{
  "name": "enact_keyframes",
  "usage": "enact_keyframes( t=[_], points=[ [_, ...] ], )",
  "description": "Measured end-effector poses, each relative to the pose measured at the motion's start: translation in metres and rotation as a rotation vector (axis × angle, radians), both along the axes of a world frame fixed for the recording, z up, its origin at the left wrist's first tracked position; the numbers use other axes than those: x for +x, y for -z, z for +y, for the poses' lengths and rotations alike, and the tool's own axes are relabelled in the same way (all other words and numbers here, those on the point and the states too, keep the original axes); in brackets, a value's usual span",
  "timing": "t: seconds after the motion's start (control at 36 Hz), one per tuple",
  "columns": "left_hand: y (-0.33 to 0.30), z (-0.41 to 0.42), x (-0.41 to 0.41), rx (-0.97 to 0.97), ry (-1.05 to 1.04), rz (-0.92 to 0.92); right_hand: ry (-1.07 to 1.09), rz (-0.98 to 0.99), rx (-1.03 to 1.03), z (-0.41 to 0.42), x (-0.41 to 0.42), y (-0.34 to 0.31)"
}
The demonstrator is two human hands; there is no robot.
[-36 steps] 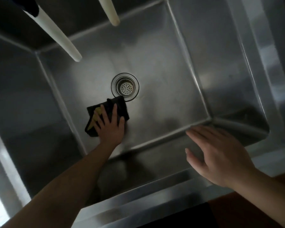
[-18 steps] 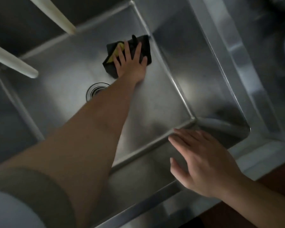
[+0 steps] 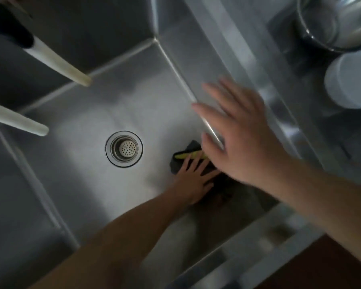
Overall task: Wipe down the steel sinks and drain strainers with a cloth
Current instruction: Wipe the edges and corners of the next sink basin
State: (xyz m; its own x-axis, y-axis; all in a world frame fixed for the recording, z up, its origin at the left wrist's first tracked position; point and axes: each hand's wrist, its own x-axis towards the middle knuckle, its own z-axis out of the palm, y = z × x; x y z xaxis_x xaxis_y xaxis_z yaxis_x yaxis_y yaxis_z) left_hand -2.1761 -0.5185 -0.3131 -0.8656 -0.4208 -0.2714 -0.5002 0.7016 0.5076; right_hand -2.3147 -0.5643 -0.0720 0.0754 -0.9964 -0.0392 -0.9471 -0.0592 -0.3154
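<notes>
I look down into a deep steel sink (image 3: 88, 113) with a round perforated drain strainer (image 3: 124, 149) in its floor. My left hand (image 3: 193, 181) lies flat, fingers spread, pressing a dark cloth with a yellow patch (image 3: 182, 155) on the sink floor, right of the strainer and near the right wall. My right hand (image 3: 240, 138) hovers above it, fingers spread and holding nothing, over the sink's right wall. It hides part of the cloth.
Two white tap spouts (image 3: 56, 63) (image 3: 19, 122) jut in from the upper left above the sink. On the steel counter at the right stand a steel pot (image 3: 331, 24) and a white round container (image 3: 350, 80). The sink's front rim (image 3: 248, 247) runs along the bottom.
My left hand has dragged the cloth from the far right corner back toward me, to the near right of the strainer. My right hand has lifted off the front rim and moved up over the right wall.
</notes>
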Motion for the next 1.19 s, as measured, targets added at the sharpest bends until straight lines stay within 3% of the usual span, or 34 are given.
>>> enact_keyframes(
  t=[0.11, 0.28, 0.44, 0.69, 0.86, 1.06, 1.19],
  points=[
    [0.008, -0.023, -0.001, -0.185, 0.035, -0.079, -0.023, 0.224, 0.076, -0.091, -0.019, -0.007],
    [0.021, -0.117, -0.016, -0.123, -0.562, -0.18, -0.039, 0.419, 0.085, -0.14, -0.057, 0.022],
    [0.02, -0.238, -0.025, -0.077, -0.831, -0.233, 0.031, 0.372, -0.135, -0.141, -0.06, 0.043],
    [0.016, -0.305, -0.073, -0.067, -1.109, -0.345, 0.014, 0.386, -0.085, -0.14, -0.063, 0.042],
    [0.017, -0.275, -0.062, -0.041, -0.86, -0.342, 0.017, 0.409, -0.016, -0.14, -0.059, 0.034],
    [0.012, -0.145, -0.046, -0.052, -0.493, -0.247, 0.02, 0.411, -0.01, -0.141, -0.058, 0.033],
    [0.007, -0.053, -0.029, -0.169, -0.062, -0.143, 0.017, 0.381, -0.054, -0.141, -0.057, 0.035]
  ],
)
